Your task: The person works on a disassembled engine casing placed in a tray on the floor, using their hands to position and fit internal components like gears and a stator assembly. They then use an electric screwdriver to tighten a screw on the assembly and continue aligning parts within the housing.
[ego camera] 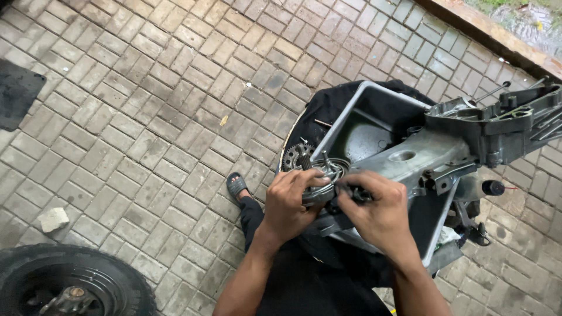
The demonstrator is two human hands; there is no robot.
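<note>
My left hand (291, 205) has its fingers curled tight round the round, silvery metal clutch-like assembly (321, 178), gripping its rim from the near side; my right hand (379, 212) pinches a small black part (354, 193) just beside that assembly, fingers narrow and bunched; both wrists bend inward, forearms rising from my lap. The assembly sits at the near end of the grey metal engine casing (421, 158), with a toothed steel sprocket (291, 155) just behind it; a grey rectangular plastic tub (345, 117) lies under the casing, on a black cloth (328, 102). My sandalled foot (236, 186) rests on the worn brick paving (146, 117); a black rubber tyre on its wheel (70, 281) lies well apart at lower left, a pale stone (53, 219) near it; a dark flat mat (17, 93) at the left edge.
</note>
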